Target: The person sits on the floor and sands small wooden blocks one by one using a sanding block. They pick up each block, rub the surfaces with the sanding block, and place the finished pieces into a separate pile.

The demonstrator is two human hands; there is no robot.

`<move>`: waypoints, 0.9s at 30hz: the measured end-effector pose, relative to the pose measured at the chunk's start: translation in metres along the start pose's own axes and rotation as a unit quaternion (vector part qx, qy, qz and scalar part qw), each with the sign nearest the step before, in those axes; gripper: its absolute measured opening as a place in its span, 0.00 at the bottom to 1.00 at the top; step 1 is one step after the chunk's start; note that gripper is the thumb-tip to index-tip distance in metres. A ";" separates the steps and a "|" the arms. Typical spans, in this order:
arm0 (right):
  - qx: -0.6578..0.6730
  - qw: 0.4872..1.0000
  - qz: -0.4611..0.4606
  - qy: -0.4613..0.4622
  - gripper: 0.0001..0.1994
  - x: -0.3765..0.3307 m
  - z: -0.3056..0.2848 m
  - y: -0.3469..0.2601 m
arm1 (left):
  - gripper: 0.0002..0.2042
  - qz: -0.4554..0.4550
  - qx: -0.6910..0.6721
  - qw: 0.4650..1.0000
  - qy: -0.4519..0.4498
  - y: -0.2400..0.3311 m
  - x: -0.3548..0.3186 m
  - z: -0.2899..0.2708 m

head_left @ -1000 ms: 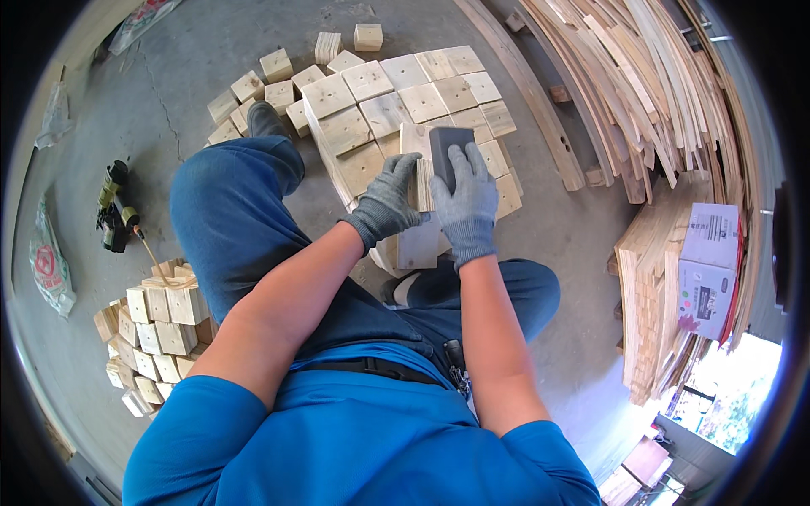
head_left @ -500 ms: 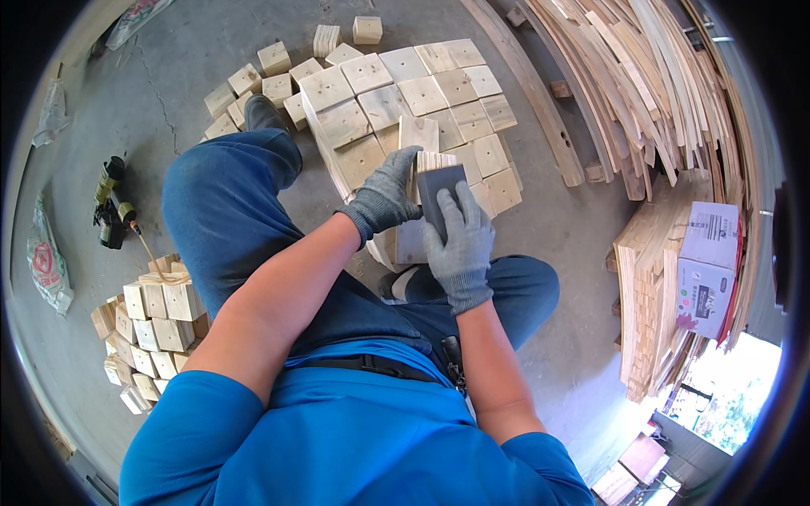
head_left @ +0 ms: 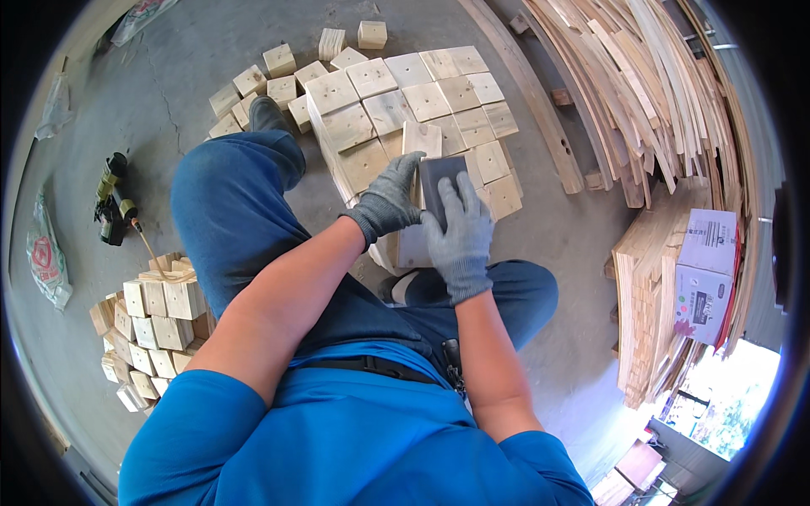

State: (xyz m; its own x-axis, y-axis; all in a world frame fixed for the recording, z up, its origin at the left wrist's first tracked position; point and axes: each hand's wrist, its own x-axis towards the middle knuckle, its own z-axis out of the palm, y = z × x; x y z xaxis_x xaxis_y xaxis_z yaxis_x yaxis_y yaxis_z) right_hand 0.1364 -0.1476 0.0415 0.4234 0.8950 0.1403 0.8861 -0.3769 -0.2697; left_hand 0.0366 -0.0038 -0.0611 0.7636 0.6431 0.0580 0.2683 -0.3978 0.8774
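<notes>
Both my hands wear grey knitted gloves. My left hand (head_left: 390,201) is closed around the left side of a wooden block (head_left: 416,192), most of which is hidden. On top of that block lies a dark grey, flat-faced sanding block (head_left: 440,184), gripped by my right hand (head_left: 462,240) with its fingers over the right side. Just beyond them a small wooden piece (head_left: 422,139) rests on a wide stack of square wooden blocks (head_left: 426,101), many with a small hole in the middle.
Loose wooden blocks (head_left: 279,60) lie beyond my left foot. At left are a block pile (head_left: 160,325), a black-and-yellow torch-like tool (head_left: 111,198) and a plastic bag (head_left: 49,257). Long planks (head_left: 616,76) and a cardboard box (head_left: 707,274) on stacked wood line the right.
My right hand has slid the sanding block slightly away from me and left, so it covers the striped end of the wooden block. My left hand keeps its hold.
</notes>
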 end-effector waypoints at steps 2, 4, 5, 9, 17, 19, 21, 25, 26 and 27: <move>0.006 1.000 -0.017 -0.009 0.34 -0.025 -0.006 0.001 | 0.54 -0.007 -0.006 1.000 -0.006 0.004 0.001 -0.002; 0.011 0.999 -0.029 -0.010 0.34 -0.047 -0.009 0.003 | 0.54 -0.009 -0.025 1.000 -0.005 0.007 0.001 -0.004; 0.011 0.999 -0.043 0.006 0.34 -0.055 -0.006 0.007 | 0.54 -0.005 -0.025 1.000 -0.004 0.001 0.002 0.000; 0.000 0.999 -0.043 0.005 0.34 -0.052 -0.006 0.005 | 0.55 0.001 -0.015 1.000 0.007 -0.005 0.002 0.005; 0.005 0.999 -0.015 0.037 0.31 0.053 0.025 0.001 | 0.50 0.030 -0.019 0.999 0.002 -0.003 0.003 0.004; 0.010 0.999 -0.010 0.039 0.32 0.063 0.026 -0.001 | 0.49 0.021 -0.047 0.999 0.003 0.004 0.002 -0.002; 0.010 1.000 0.001 0.026 0.32 0.065 0.022 -0.003 | 0.51 0.007 -0.037 0.999 0.002 0.004 0.002 -0.002; -0.006 1.000 0.010 -0.004 0.33 0.040 0.008 -0.007 | 0.52 -0.006 -0.031 0.999 0.001 0.005 0.001 -0.002; -0.004 1.000 -0.006 0.002 0.33 0.027 0.008 -0.007 | 0.53 -0.009 -0.018 1.000 -0.004 0.002 -0.001 -0.003; -0.004 1.000 -0.020 0.008 0.34 0.013 0.008 -0.004 | 0.53 -0.010 -0.006 1.000 -0.011 -0.001 -0.002 -0.002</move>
State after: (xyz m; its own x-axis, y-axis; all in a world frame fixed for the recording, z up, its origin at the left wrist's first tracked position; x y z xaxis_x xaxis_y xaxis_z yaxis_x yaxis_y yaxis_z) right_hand 0.1370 -0.1330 0.0369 0.3900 0.9056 0.1668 0.9041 -0.3422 -0.2561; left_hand 0.0337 -0.0033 -0.0615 0.7711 0.6360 0.0294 0.2765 -0.3761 0.8844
